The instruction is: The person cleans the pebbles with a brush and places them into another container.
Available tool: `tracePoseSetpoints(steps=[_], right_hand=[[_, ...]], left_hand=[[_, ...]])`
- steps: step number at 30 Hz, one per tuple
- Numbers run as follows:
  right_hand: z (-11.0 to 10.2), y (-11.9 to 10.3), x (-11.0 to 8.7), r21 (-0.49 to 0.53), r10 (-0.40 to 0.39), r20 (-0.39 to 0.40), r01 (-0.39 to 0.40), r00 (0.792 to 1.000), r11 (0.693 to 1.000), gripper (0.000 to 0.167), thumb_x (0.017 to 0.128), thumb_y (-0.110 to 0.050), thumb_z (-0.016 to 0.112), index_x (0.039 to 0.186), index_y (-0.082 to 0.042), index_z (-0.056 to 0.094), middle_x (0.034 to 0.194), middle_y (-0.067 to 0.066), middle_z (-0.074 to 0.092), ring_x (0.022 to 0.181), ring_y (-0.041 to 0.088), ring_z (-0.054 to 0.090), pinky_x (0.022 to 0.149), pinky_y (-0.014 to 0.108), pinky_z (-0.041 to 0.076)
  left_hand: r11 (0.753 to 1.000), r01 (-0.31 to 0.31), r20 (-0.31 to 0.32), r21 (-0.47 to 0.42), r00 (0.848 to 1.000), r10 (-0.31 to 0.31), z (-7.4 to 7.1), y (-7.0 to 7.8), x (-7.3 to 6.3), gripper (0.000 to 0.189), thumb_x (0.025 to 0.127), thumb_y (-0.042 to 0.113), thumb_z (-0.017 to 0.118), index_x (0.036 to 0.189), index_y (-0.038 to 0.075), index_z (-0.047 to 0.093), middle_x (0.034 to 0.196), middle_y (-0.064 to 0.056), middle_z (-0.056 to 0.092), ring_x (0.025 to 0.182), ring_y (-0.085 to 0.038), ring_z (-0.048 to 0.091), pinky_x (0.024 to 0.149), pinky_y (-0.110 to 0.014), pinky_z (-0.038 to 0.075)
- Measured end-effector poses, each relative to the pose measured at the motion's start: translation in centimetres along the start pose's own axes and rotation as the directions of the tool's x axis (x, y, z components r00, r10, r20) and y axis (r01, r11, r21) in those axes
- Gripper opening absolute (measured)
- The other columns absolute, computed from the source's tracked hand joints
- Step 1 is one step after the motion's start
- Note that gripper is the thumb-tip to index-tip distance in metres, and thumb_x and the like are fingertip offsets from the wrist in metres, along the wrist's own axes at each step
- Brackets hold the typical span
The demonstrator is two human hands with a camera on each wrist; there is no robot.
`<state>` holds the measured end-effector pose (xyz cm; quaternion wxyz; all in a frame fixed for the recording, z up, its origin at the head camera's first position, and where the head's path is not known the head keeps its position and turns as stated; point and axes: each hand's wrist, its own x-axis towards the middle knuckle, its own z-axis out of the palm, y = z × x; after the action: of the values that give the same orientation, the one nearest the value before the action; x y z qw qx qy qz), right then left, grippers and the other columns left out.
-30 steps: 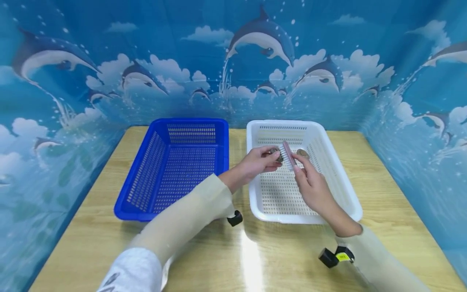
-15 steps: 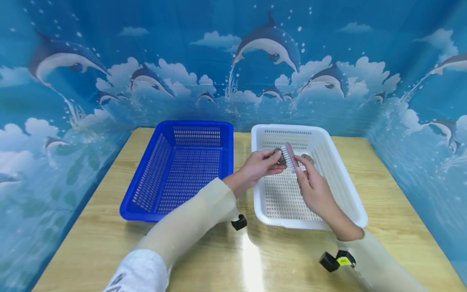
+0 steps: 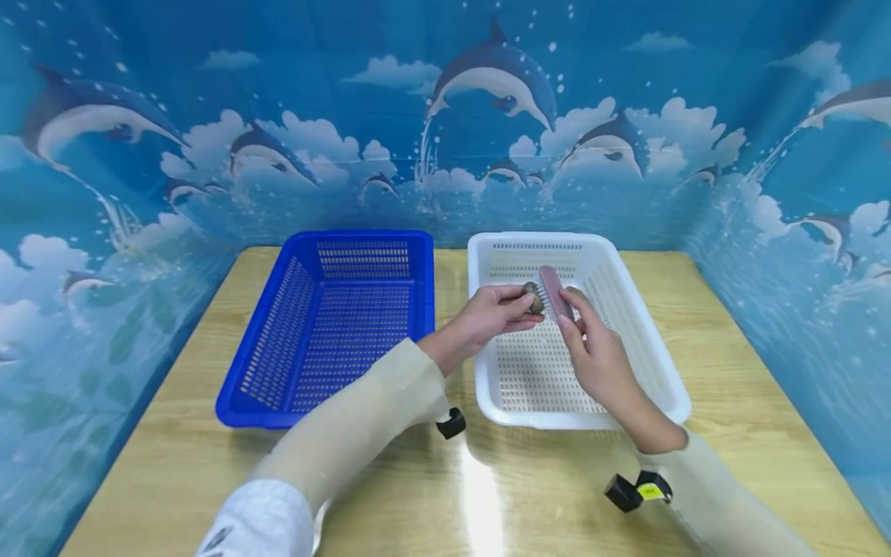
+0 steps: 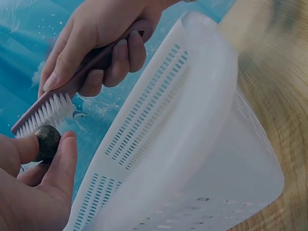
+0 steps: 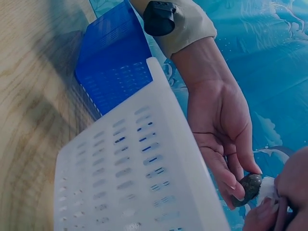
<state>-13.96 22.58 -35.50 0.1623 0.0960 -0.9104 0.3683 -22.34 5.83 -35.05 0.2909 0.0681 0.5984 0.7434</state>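
Over the white basket (image 3: 543, 419), my left hand (image 3: 490, 316) pinches a small dark, rounded stone (image 3: 534, 297) between thumb and fingers. My right hand (image 3: 600, 352) grips the handle of a pinkish brush (image 3: 554, 291) with white bristles, its head close beside the stone. In the left wrist view the bristles (image 4: 50, 111) sit right at the top of the greenish-dark stone (image 4: 48, 143), and the thumb lies along the back of the brush. The right wrist view has the stone (image 5: 250, 185) in the left fingertips, with the brush mostly hidden by the right hand.
A blue perforated basket (image 3: 261, 418) stands left of the white one on the wooden table (image 3: 418, 503). A curtain (image 3: 445, 209) printed with dolphins encloses the back and sides. Both wrists wear black camera straps.
The brush has tilted so more of its pink back faces up, and the stone has turned in the left fingers. The second stone seen earlier in the white basket is now hidden behind the right hand.
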Motion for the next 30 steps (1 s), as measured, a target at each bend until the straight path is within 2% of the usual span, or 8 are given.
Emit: tracePoseSetpoints(steps=[5,13,23,30], right_hand=[[-0.07,-0.09,0.27,-0.022,-0.005,-0.035,0.004,0.999,1.0,0.039,0.103,-0.016,0.049,0.141,-0.006,0.046,0.072,0.008,0.058,0.051,0.01,0.046,0.044,0.025,0.041],[0.26,0.24,0.7,-0.029,-0.009,-0.02,0.008,1.0,1.0,0.038,0.105,-0.019,0.046,0.14,-0.005,0.046,0.074,0.012,0.06,0.052,0.015,0.048,0.043,0.026,0.042],[0.37,0.29,0.82,-0.034,0.044,-0.01,-0.044,0.999,0.998,0.039,0.106,-0.022,0.043,0.142,-0.006,0.044,0.074,0.013,0.057,0.054,0.015,0.047,0.043,0.027,0.041],[0.74,0.37,0.27,-0.004,0.029,-0.007,-0.029,1.0,1.0,0.04,0.105,-0.021,0.044,0.142,-0.006,0.044,0.073,0.01,0.056,0.055,0.015,0.048,0.044,0.026,0.042]], left_hand=[[1.0,-0.007,0.005,0.014,1.0,0.007,0.01,-0.05,0.02,0.038,0.101,0.013,0.052,0.136,-0.003,0.052,0.12,-0.022,0.064,0.108,-0.029,0.066,0.088,-0.03,0.057],[1.0,-0.013,-0.011,0.027,1.0,0.013,-0.21,0.05,-0.14,0.037,0.101,0.012,0.051,0.135,-0.004,0.052,0.12,-0.024,0.064,0.107,-0.031,0.066,0.087,-0.03,0.058],[1.0,0.001,-0.005,0.027,1.0,-0.001,-0.66,0.23,-0.07,0.038,0.101,0.012,0.051,0.136,-0.003,0.051,0.123,-0.025,0.062,0.109,-0.031,0.065,0.09,-0.032,0.056],[1.0,0.008,-0.044,0.012,0.999,-0.008,-0.73,0.26,-0.16,0.039,0.1,0.012,0.054,0.136,-0.002,0.052,0.122,-0.023,0.063,0.108,-0.03,0.065,0.088,-0.03,0.058]])
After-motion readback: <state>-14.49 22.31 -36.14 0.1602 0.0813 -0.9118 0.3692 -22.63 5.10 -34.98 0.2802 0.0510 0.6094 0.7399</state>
